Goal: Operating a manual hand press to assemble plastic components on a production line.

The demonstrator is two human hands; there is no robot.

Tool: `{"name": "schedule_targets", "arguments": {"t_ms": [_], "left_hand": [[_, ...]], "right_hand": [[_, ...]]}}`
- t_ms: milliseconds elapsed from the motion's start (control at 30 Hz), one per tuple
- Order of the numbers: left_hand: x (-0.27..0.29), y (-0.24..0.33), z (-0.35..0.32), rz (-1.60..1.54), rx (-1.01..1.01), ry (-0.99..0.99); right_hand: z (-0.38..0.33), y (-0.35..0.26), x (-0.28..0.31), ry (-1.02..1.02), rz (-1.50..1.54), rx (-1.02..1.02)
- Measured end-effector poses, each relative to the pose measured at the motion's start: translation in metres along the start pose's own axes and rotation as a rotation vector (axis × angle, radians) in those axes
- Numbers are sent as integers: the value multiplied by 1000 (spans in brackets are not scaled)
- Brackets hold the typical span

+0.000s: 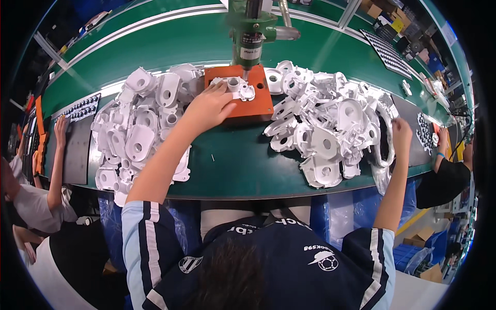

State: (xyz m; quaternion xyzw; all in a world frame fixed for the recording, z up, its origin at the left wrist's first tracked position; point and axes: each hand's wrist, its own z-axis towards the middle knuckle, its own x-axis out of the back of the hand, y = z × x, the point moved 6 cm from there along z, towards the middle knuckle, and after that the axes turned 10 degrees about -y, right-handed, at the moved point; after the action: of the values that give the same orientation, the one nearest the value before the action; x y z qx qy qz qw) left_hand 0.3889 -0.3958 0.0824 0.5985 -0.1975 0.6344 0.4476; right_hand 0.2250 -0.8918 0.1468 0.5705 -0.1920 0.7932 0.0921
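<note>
My left hand [209, 107] reaches over an orange block [261, 106] and holds a white plastic housing [239, 91] at its left end, with the thumb apart from the fingers. Directly above the housing is the spindle of a green bench press [251, 44], its tip close to the part. Off to the right, my right hand [402, 132] is curled closed beside a clear plastic bag [384, 165]; whatever is inside its fingers is hidden.
Heaped white housings [140, 142] lie left of the block, and another heap [325, 142] lies to its right. A small pin-like piece [212, 157] rests on the green tabletop [232, 173]. Trays of small parts stand further out. Co-workers' arms [56, 155] show at both sides.
</note>
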Motion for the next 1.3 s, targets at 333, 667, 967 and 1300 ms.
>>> {"name": "schedule_targets", "arguments": {"t_ms": [333,667,967,1300], "left_hand": [[-4,12,-6,77,65,109],[-7,6,-8,48,72,160],[-2,7,-5,59,73,122],[5,-8,-7,-187,84,112]], "right_hand": [[17,-344,-95,-531,359,676],[12,-374,-141,-305,309,837],[-13,-385,-119,-427,53,944],[-171,-427,-130,-175,5,1469]]}}
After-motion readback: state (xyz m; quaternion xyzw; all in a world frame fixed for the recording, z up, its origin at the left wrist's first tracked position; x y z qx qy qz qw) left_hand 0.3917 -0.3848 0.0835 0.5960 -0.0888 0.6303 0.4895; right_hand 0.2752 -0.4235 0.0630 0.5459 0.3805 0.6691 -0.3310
